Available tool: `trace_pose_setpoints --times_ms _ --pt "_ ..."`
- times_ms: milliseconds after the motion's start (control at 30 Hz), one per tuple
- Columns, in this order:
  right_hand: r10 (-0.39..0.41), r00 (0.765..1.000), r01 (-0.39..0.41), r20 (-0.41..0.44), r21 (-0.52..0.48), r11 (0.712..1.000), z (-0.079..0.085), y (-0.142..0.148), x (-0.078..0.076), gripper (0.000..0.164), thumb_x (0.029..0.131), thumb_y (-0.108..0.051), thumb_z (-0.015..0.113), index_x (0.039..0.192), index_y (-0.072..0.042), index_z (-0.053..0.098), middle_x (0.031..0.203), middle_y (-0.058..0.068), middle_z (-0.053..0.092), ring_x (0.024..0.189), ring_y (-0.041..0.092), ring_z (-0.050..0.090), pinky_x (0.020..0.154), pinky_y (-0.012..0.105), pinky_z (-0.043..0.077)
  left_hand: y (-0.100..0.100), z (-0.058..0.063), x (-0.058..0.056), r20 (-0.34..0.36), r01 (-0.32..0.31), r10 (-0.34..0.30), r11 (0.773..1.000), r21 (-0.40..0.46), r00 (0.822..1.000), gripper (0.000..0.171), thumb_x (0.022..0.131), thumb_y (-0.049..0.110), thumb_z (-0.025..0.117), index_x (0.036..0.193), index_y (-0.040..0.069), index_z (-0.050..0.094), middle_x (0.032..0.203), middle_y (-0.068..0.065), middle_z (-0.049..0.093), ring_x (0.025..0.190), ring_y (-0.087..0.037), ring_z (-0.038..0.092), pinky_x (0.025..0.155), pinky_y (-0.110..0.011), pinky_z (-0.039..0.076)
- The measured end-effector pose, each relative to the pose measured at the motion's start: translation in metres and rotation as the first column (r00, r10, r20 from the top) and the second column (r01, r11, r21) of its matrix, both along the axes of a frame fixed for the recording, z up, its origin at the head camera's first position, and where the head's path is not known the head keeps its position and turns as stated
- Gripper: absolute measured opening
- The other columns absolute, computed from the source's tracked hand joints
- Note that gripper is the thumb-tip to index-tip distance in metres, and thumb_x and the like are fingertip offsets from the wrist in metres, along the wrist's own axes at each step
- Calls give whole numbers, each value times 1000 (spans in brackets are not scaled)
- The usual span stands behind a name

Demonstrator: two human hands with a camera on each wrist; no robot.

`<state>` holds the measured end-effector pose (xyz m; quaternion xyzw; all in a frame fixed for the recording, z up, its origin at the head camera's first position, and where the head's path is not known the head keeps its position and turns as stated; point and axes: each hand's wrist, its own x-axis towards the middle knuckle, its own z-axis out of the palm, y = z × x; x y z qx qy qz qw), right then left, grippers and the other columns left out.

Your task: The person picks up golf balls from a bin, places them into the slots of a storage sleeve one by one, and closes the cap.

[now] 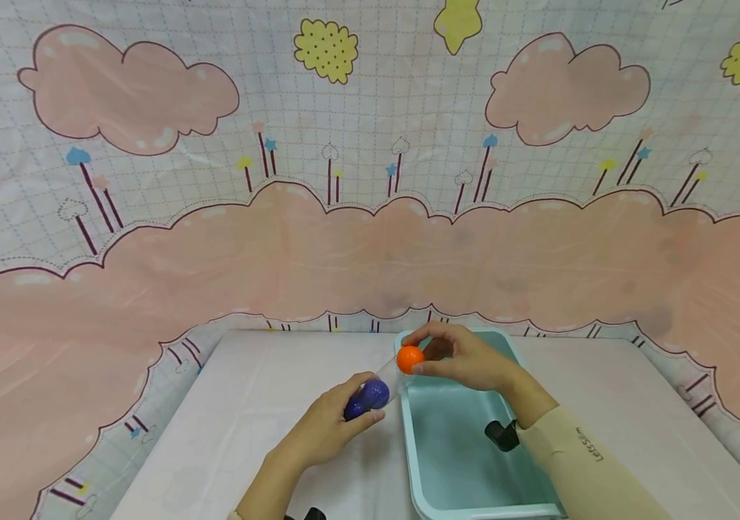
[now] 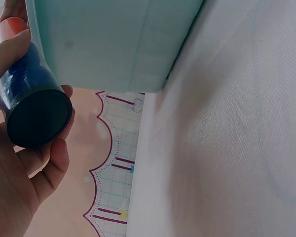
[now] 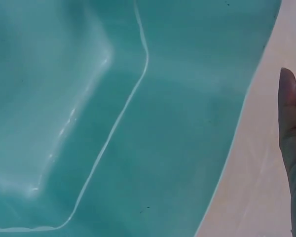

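Note:
A clear tube [image 2: 38, 118] with a dark round base is gripped by my left hand [image 1: 325, 426], tilted up and to the right in the head view. Blue-purple balls [image 1: 375, 393] sit inside it. At its upper end my right hand [image 1: 463, 359] pinches a shiny orange ball [image 1: 411, 360] between thumb and fingers. The ball is right at the tube's mouth, over the left rim of a pale teal bin [image 1: 411, 448]. In the right wrist view only a few fingers [image 3: 291, 123] show at the right edge; the ball is out of that frame.
The bin stands on a white-covered table [image 1: 227, 404], right of centre, under my right forearm. Behind the table hangs a cloth [image 1: 370, 260] printed with pink clouds. A black wrist camera [image 1: 502, 435] on my right sleeve overlaps the bin.

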<state>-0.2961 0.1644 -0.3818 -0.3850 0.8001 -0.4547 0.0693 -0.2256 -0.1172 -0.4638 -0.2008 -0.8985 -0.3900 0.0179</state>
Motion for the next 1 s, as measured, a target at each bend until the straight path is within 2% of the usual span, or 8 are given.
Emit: trace_pose_setpoints --times_ms 200,633,1000 --pt "-7 999 6 36 36 999 1 -2 3 35 93 -24 79 127 -19 69 118 7 69 98 24 68 87 33 58 0 1 1 -4 3 -3 1000 -11 1000 61 97 66 59 149 36 47 136 -6 65 119 -24 64 100 -54 54" --pt "20 999 -19 -28 35 999 -2 -8 8 37 91 -21 82 126 -19 70 116 3 69 95 21 69 93 31 58 -2 1 5 -8 -3 3 1000 -27 1000 62 96 68 58 149 38 46 136 -5 65 119 -24 63 101 -54 54" --pt "19 1000 -18 -24 46 999 -1 -9 12 36 91 -21 82 125 -20 71 117 2 69 94 21 68 93 32 57 -3 -1 5 8 4 -4 999 -37 1000 63 97 66 59 150 34 47 137 -7 65 120 -26 64 100 -56 54"
